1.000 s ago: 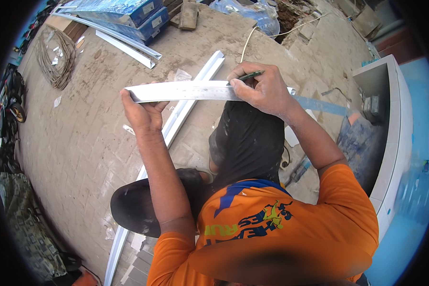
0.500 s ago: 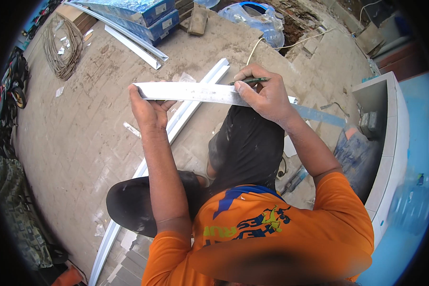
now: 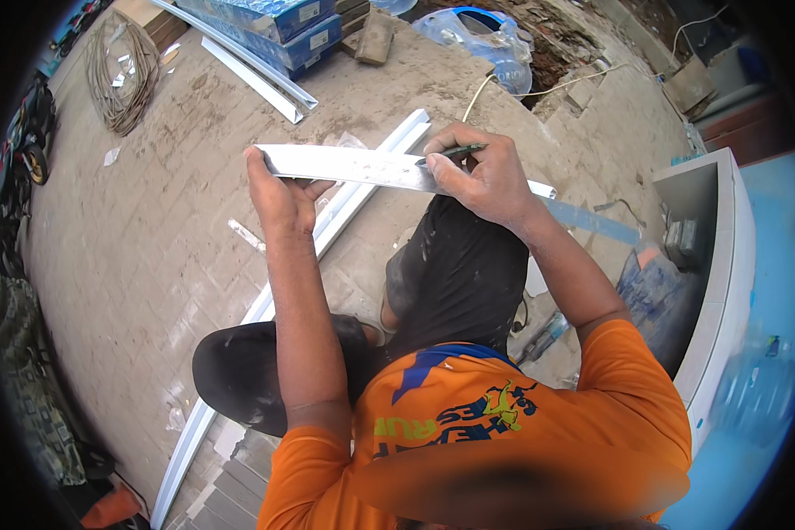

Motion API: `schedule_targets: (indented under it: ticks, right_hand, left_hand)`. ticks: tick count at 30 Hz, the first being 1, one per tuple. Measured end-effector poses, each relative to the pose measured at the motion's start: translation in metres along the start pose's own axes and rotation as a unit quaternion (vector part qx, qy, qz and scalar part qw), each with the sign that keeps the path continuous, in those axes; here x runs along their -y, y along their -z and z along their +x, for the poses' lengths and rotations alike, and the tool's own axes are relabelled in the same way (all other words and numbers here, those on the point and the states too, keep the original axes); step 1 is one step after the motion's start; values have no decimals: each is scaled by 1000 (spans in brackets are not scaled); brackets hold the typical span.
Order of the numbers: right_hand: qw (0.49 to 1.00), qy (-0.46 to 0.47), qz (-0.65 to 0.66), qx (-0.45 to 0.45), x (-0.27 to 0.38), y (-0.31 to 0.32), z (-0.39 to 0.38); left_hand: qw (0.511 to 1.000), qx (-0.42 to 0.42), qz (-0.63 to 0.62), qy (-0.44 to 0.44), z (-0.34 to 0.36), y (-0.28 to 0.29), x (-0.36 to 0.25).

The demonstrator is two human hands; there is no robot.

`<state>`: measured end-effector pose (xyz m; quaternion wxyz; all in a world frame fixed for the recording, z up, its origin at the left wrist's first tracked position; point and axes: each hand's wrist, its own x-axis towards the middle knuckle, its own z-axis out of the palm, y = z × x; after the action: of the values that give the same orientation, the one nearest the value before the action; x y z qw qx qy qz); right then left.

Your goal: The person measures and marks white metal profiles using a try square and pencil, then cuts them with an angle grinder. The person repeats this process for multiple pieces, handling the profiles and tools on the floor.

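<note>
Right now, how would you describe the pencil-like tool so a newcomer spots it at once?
From the big orange shirt, look up to the right hand. Gripped there, one tip close to the pale strip, is the pencil-like tool. Its dark, greenish colour and slim rod shape set it apart from that broad, flat neighbour.

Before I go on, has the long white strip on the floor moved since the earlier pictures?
No. The long white strip keeps its place relative to the blue boxes; the whole view shifted slightly.
</note>
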<state>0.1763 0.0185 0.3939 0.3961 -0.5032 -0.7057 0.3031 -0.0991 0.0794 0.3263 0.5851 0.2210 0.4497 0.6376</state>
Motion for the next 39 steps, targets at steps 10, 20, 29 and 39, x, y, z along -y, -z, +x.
schedule_targets:
  ticks: [10,20,29,39]
  right_hand:
    - [1000,4,-25,-1,-1,0,0]
    - [999,16,-31,-18,-3,-2,0]
    - [1000,-12,10,5,-7,2,0]
    - [946,11,-324,3,-7,82,-70]
  left_hand:
    - [1000,-5,11,-2,-2,-3,0]
    - [1000,0,9,-8,1,2,3]
    - [1000,3,2,-12,2,3,5]
    - [999,-47,1,16,7,5,3]
